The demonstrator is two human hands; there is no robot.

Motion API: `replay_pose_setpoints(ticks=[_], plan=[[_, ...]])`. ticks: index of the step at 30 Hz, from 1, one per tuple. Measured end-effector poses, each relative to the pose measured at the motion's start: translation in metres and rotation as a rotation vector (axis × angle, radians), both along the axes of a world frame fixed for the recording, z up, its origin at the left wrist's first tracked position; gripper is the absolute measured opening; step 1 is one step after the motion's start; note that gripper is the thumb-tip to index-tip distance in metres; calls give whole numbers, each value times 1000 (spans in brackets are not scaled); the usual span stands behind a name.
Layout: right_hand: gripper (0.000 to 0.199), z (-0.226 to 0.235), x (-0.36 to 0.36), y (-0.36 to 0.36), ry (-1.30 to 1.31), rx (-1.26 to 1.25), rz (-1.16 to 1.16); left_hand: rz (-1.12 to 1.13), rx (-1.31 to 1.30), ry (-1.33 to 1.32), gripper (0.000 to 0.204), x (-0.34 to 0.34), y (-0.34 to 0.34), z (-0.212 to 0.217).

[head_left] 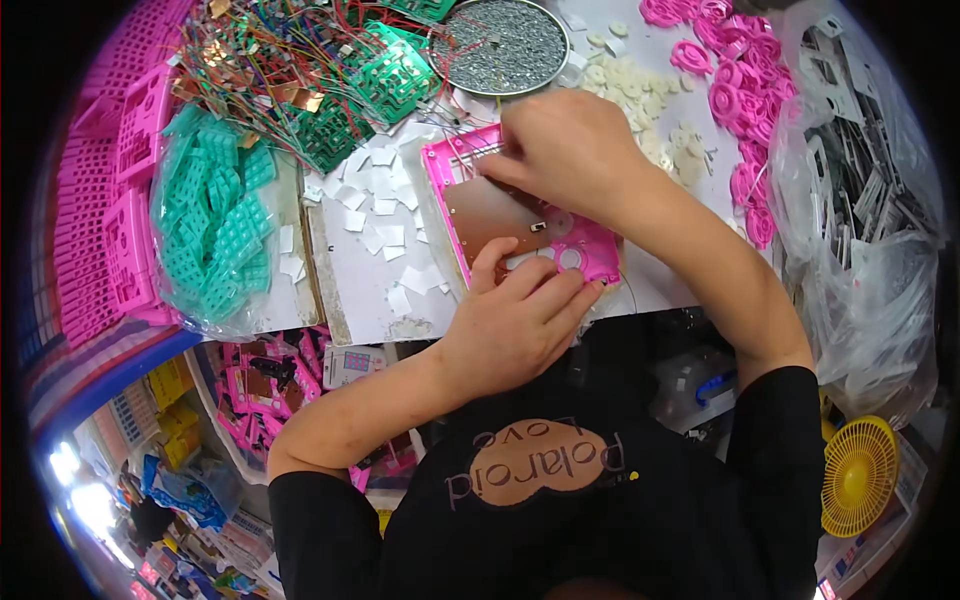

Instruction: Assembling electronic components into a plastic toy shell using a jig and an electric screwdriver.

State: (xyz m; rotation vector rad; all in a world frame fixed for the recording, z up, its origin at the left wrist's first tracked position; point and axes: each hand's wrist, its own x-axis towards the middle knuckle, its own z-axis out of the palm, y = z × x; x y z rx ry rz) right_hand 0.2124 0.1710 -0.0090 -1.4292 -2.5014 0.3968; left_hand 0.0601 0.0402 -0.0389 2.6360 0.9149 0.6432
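Observation:
A pink plastic casing [463,238] lies on the white work surface in front of me, with a brown circuit board [500,213] set inside it. My left hand [525,318] grips the casing's near end, its fingers bent over the rim and resting on the pink face. Across the far end reaches my right hand [572,150], fingers curled down and thumb pointing left over thin wires at the casing's top. Whatever its fingertips pinch is hidden beneath the hand. Just beyond it stands a round metal dish [500,45] full of small grey metal pieces, probably screws.
White square pieces [375,205] lie scattered left of the casing. Further left are teal rubber keypads [215,215], pink casings [135,235] and wired green circuit boards [390,70]. Cream discs [625,85], pink rings [740,85] and a plastic bag of metal strips [870,190] lie right.

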Motion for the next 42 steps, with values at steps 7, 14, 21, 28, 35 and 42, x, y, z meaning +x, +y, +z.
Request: replay_pose_setpoints(ticks=[7,14,21,28,35,42], plan=[[21,-14,-15,4,-33,54,-4,-10,-69,-190,42,-10,7,-5],[18,-28,6,-22,780,-278,-164,425,6,-300,23,-43,85,-6],[23,-17,14,-28,382,85,436,650,-128,-392,31,-38,109,-10],[15,-26,0,-47,338,159,521,545,-76,-538,28,-40,103,-16],[21,-14,14,-56,402,63,501,278,73,-422,19,-18,110,-10],[50,-8,44,14,299,321,248,256,48,-243,23,-18,108,-7]])
